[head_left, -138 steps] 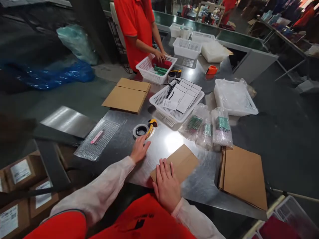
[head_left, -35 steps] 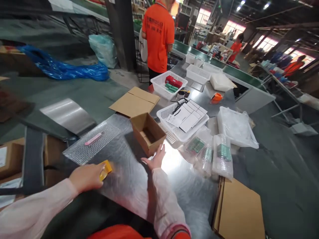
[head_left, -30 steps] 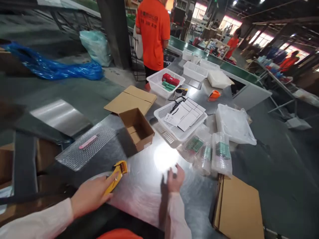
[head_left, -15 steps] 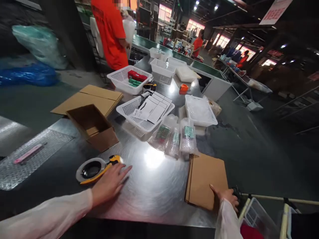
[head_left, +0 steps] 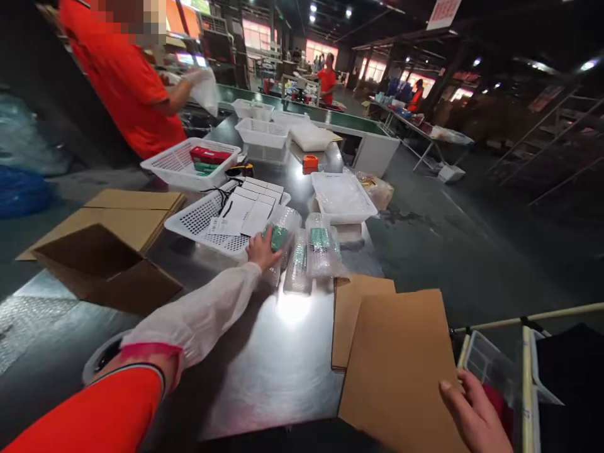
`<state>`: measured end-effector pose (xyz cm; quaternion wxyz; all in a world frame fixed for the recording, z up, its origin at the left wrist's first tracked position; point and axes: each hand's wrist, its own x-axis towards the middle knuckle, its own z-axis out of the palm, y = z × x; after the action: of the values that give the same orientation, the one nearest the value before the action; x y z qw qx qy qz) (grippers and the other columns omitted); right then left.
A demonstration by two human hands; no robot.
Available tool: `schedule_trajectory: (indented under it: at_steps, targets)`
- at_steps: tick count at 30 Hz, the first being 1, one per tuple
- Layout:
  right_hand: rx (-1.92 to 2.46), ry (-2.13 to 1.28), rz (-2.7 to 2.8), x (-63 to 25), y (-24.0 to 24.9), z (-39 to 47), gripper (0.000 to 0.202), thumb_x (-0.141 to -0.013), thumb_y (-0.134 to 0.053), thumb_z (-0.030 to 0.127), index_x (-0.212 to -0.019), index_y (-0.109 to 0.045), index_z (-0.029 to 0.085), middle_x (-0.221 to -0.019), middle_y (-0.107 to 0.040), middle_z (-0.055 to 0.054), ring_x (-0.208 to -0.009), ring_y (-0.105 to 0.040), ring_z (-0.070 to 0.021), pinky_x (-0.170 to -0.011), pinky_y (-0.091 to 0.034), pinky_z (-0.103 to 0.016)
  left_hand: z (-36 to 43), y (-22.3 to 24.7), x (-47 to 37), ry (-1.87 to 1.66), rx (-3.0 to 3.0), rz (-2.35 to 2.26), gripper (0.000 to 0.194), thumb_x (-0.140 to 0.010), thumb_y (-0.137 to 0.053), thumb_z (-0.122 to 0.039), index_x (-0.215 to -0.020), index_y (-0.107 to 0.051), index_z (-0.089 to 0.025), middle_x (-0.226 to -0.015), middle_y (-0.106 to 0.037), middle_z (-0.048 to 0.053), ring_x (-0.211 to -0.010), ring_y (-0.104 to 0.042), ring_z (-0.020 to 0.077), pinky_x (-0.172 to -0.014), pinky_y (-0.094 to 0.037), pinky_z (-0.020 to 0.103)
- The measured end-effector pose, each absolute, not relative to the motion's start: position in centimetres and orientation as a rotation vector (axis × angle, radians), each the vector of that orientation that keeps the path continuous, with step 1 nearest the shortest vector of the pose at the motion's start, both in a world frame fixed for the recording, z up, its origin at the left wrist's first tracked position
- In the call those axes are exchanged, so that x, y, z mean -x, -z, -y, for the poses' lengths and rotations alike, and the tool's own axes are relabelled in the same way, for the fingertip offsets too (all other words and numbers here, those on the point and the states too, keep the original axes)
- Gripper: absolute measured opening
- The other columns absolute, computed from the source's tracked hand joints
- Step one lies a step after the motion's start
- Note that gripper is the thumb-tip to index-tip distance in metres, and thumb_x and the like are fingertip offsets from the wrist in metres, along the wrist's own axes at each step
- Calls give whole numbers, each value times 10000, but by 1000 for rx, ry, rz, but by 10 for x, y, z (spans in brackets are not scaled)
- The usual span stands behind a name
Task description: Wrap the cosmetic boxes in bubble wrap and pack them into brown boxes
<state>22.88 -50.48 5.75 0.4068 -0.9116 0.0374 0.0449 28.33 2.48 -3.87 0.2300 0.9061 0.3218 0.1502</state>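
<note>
While left hand (head_left: pixel 262 251) grips wrapped packet (head_left: pixel 285 221), cardboard (head_left: pixel 396 352) in right hand (head_left: pixel 479 412)

The worktop (head_left: pixel 271 368) is shiny grey metal, with glare near its middle. Two bubble-wrapped packages (head_left: pixel 321 248) lie there side by side; a third, under the left fingers (head_left: pixel 260 246), may or may not be resting on the surface. To their left stand a basket (head_left: pixel 189 220) of white flat packaging, an open cardboard box (head_left: pixel 141 286) and a partly hidden tape roll (head_left: pixel 90 366); to their right, a white tray (head_left: pixel 346 217) and flat cardboard (head_left: pixel 347 318). Farther back are an orange dispenser (head_left: pixel 310 163) and white baskets (head_left: pixel 262 135).
</note>
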Motion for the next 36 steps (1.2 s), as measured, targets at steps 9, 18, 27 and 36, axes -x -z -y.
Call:
schedule_trajectory:
  at_steps: [9, 18, 27, 36]
  targets:
    - [2239, -431, 330, -117, -68, 354, 535, -837, -466, 308, -1341, -453, 130, -1091, -720, -187, -1014, -710, -298, -836, -566, -378, 40, -31, -265, -332, -2171, -328, 639, -840, -715, -410, -1355, -536, -78, -1420, -537, 187, -1337, -455, 294, -1138, -333, 420]
    - [1617, -722, 316, -89, 13, 270, 524, -732, -632, 632, -1017, -409, 253, -756, -613, 21, -614, -606, -160, -534, -498, -277, 89, -17, -112, 199, -1455, -338, 1080, -621, -842, -407, -1552, -307, -285, -1531, -406, 159, -1148, -610, 291, -815, -552, 351]
    - [2283, -326, 1989, -66, -74, 228, 346, -762, -625, 458, -836, -747, 143, -685, -695, -89, -869, -641, -294, -1191, -164, -643, 28, -68, -102, -38, -2537, -139, 877, -693, -727, -155, -1511, -407, -159, -1479, -477, 215, -1372, -427, 392, -1071, -411, 517]
    - [2429, -944, 2166, -17, -98, 152, 142, -817, -653, 212, -893, -763, 163, -800, -767, -99, -797, -709, -236, -937, -476, -449, -2, -50, -61, -115, -2866, 502, 244, -816, -668, -271, -610, -725, -154, -626, -694, 134, -680, -645, 254, -748, -465, 414]
